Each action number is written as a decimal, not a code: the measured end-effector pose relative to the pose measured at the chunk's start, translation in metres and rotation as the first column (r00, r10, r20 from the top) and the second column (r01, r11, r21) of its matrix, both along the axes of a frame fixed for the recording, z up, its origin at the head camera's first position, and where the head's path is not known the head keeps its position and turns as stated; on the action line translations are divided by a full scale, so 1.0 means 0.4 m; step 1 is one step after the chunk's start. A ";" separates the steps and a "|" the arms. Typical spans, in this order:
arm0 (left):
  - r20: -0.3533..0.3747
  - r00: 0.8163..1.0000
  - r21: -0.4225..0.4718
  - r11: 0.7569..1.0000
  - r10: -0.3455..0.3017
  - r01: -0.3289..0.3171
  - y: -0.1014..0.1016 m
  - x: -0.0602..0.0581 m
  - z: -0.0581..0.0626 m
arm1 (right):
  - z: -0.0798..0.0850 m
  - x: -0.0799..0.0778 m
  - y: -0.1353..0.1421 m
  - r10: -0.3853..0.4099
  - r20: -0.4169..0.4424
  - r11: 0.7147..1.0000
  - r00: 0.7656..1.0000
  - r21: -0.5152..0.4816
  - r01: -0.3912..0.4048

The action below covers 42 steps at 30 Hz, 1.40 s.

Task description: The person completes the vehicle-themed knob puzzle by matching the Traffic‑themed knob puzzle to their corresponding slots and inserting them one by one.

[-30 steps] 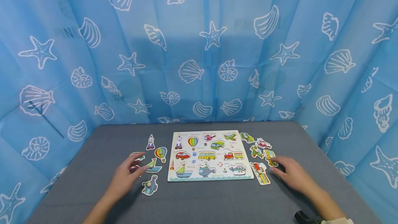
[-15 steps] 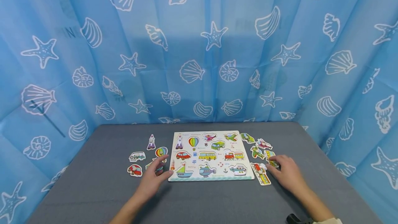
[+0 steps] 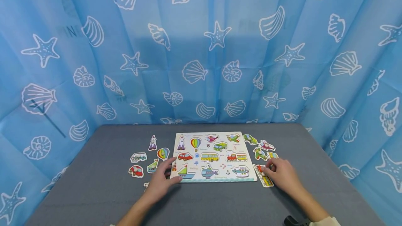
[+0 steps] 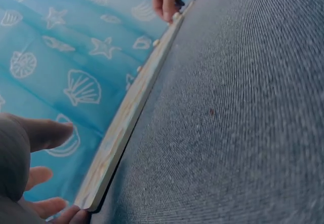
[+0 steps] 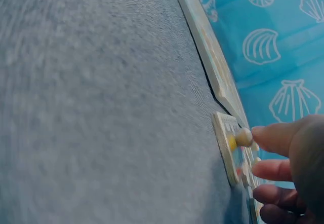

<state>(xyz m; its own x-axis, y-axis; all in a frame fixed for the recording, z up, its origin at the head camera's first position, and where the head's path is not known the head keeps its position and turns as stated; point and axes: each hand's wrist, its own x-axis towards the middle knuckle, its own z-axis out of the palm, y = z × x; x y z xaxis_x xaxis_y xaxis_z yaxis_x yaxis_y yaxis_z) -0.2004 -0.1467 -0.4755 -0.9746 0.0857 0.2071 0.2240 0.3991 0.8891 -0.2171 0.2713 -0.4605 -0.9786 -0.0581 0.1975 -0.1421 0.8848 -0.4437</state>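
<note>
The white puzzle board (image 3: 201, 179) lies flat, printed with vehicles. My left hand (image 3: 161, 180) is at its left edge, thumb and fingers spread around the near left corner; in the left wrist view some fingertips (image 4: 76, 215) meet that corner. My right hand (image 3: 284, 173) is over the train piece (image 3: 267, 181), just right of the board. In the right wrist view my thumb (image 5: 271, 137) touches or nearly touches a round wooden knob (image 5: 244, 137) on that piece, and the index finger stands apart from the thumb. The piece lies on the table.
Left of the board lie a rocket (image 3: 152, 143), a balloon (image 3: 163, 153), a ship (image 3: 138, 157), a car (image 3: 136, 171) and a sailboat piece (image 3: 153, 166). Several more pieces, including a green plane (image 3: 260, 153) and a truck (image 3: 250, 139), lie on the right. A blue curtain (image 3: 201, 62) hangs behind.
My left hand has moved right, from above the left pieces to the board's edge, uncovering the ship and car pieces. My right hand has shifted slightly left, from the bus piece to the train piece.
</note>
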 end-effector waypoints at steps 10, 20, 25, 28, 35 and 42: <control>-0.014 0.999 -0.284 0.958 0.040 -0.043 -0.001 -0.011 0.005 | 0.002 0.002 -0.019 0.000 0.053 1.000 0.999 0.004 -0.001; -0.020 0.999 -0.372 0.927 0.041 -0.045 -0.006 -0.030 -0.003 | 0.008 0.003 -0.033 -0.012 0.113 1.000 0.993 0.010 0.011; -0.030 0.999 -0.384 0.922 0.031 -0.041 -0.006 -0.030 -0.002 | 0.012 0.005 -0.037 0.000 0.098 1.000 0.995 0.029 -0.003; -0.024 0.999 -0.398 0.916 0.031 -0.038 -0.005 -0.027 0.001 | 0.014 0.007 -0.039 0.004 0.087 0.999 0.996 0.036 -0.007; 0.006 0.999 -0.397 0.918 0.035 -0.030 -0.003 -0.026 0.003 | 0.024 0.007 -0.038 0.024 0.055 0.998 0.998 0.063 -0.027; 0.011 0.999 -0.403 0.915 0.038 -0.030 -0.001 -0.024 0.001 | 0.047 -0.004 -0.030 0.053 0.038 0.993 0.998 0.102 -0.056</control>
